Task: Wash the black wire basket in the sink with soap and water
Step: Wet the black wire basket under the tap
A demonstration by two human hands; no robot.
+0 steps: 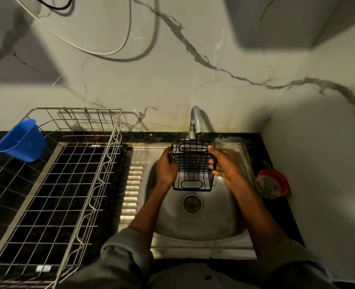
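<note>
A small black wire basket (192,166) is held above the steel sink (201,226), just under the curved chrome tap (195,122). My left hand (166,166) grips the basket's left side, fingers curled round the rim. On the right side, my right hand (224,163) holds the wires, its thumb at the top corner and its fingers hooked on the side. The basket is tilted, with its open side facing me. I cannot tell whether water runs from the tap. The sink's drain (192,203) lies below the basket.
A large steel wire dish rack (53,184) fills the counter on the left, with a blue plastic cup (21,140) hung at its far left corner. A red-rimmed round container (273,183) sits on the black counter right of the sink. The marble wall stands close behind.
</note>
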